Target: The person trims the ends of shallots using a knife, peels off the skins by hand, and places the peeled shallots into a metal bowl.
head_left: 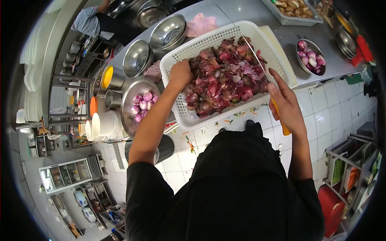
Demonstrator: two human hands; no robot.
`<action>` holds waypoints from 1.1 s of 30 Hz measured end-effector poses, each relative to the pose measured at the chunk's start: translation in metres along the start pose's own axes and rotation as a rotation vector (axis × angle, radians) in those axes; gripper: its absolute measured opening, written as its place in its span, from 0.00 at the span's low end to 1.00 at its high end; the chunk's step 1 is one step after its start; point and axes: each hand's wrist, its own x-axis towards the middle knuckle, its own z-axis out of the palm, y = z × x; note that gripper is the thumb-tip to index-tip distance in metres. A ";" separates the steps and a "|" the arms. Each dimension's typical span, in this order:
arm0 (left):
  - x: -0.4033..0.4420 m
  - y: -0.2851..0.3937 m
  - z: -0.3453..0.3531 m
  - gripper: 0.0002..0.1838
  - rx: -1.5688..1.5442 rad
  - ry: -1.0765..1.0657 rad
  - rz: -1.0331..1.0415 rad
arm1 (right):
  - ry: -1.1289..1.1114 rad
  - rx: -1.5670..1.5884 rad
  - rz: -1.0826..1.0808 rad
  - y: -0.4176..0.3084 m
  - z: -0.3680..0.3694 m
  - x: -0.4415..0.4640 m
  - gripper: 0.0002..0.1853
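Note:
A white plastic basket (173, 105) on the counter is heaped with red onions and their loose skins (225, 76). At its left end, my left hand (181, 73) is closed against the edge of the heap, and its fingertips are hidden. My right hand (284, 105) grips a knife (286, 129) by its yellow handle. The long thin blade points away from me over the right part of the basket. Left of my forearm, a steel bowl (128, 105) contains peeled red onions (141, 103). Another metal bowl (315, 73) at the right also holds peeled onions (309, 56).
Steel bowls (168, 32) and a pink cloth (202, 25) lie behind the basket. Stacked white tubs (102, 125) stand at the left. A basket of brownish food pieces (295, 20) sits at the far right. Scraps litter the tiled floor (209, 134). Another person (88, 22) is at the upper left.

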 end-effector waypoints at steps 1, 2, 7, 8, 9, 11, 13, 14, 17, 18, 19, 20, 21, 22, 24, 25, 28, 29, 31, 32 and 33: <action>-0.002 0.003 -0.001 0.17 -0.005 -0.003 -0.013 | -0.003 0.007 0.017 0.001 0.000 0.000 0.33; -0.004 0.004 -0.004 0.17 -0.009 -0.004 -0.028 | -0.018 0.020 0.020 0.001 0.000 0.000 0.33; -0.030 0.008 -0.065 0.21 -0.185 0.083 -0.040 | -0.064 0.039 0.029 -0.004 0.001 -0.002 0.35; -0.040 0.008 -0.080 0.21 -0.274 0.101 -0.065 | -0.065 0.033 0.005 -0.003 0.003 -0.002 0.34; -0.049 0.006 -0.083 0.21 -0.584 0.135 -0.097 | -0.065 0.027 -0.018 0.000 0.005 -0.001 0.34; -0.067 0.002 -0.085 0.21 -1.208 0.194 -0.154 | -0.092 -0.022 -0.026 0.000 0.008 -0.001 0.34; -0.086 0.018 -0.093 0.21 -1.621 0.197 -0.146 | -0.131 -0.080 -0.136 0.009 0.017 0.002 0.34; -0.093 0.028 -0.096 0.21 -1.830 0.198 -0.142 | -0.148 -0.120 -0.148 0.007 0.022 0.001 0.34; -0.106 0.047 -0.092 0.20 -2.043 0.212 -0.095 | -0.216 -0.257 -0.198 0.003 0.034 -0.002 0.34; -0.108 0.051 -0.091 0.20 -2.114 0.219 -0.076 | -0.241 -0.304 -0.223 0.001 0.036 -0.003 0.34; -0.109 0.050 -0.085 0.17 -2.146 0.205 -0.055 | -0.263 -0.351 -0.187 -0.006 0.038 -0.006 0.34; -0.110 0.052 -0.085 0.16 -2.175 0.200 -0.063 | -0.264 -0.358 -0.207 -0.005 0.040 -0.007 0.34; -0.113 0.055 -0.088 0.15 -2.205 0.191 -0.073 | -0.264 -0.363 -0.224 -0.004 0.041 -0.009 0.34; -0.114 0.057 -0.089 0.15 -2.234 0.181 -0.080 | -0.261 -0.369 -0.242 -0.004 0.042 -0.010 0.34; -0.116 0.061 -0.088 0.13 -2.234 0.199 -0.088 | -0.282 -0.385 -0.216 -0.008 0.043 -0.014 0.34; -0.116 0.063 -0.089 0.13 -2.246 0.196 -0.079 | -0.292 -0.393 -0.204 -0.010 0.042 -0.016 0.34; -0.115 0.067 -0.091 0.11 -2.246 0.217 -0.064 | -0.287 -0.412 -0.189 -0.012 0.042 -0.018 0.34; -0.114 0.068 -0.091 0.11 -2.239 0.227 -0.062 | -0.282 -0.423 -0.197 -0.011 0.042 -0.019 0.34; -0.114 0.071 -0.091 0.10 -2.205 0.265 -0.100 | -0.274 -0.447 -0.212 -0.009 0.041 -0.021 0.34; -0.114 0.073 -0.091 0.10 -2.187 0.284 -0.120 | -0.265 -0.458 -0.228 -0.008 0.041 -0.022 0.34; -0.114 0.075 -0.090 0.10 -2.181 0.296 -0.140 | -0.257 -0.468 -0.245 -0.006 0.042 -0.024 0.34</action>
